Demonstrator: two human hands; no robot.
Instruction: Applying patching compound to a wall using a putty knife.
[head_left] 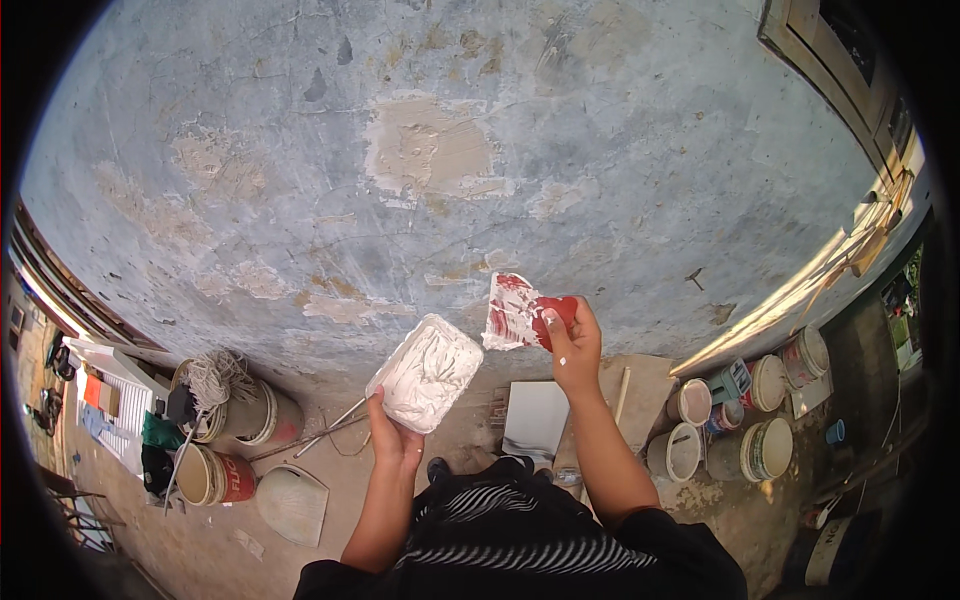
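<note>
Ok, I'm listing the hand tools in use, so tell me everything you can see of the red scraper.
The red scraper looks like plastic, with a broad flat blade narrowing to a grip. White paste coats much of the blade, red showing through in streaks. The right hand pinches the narrow end, blade pointing left. It is held before the wall, beside the white tray; whether it touches either is unclear.
</note>
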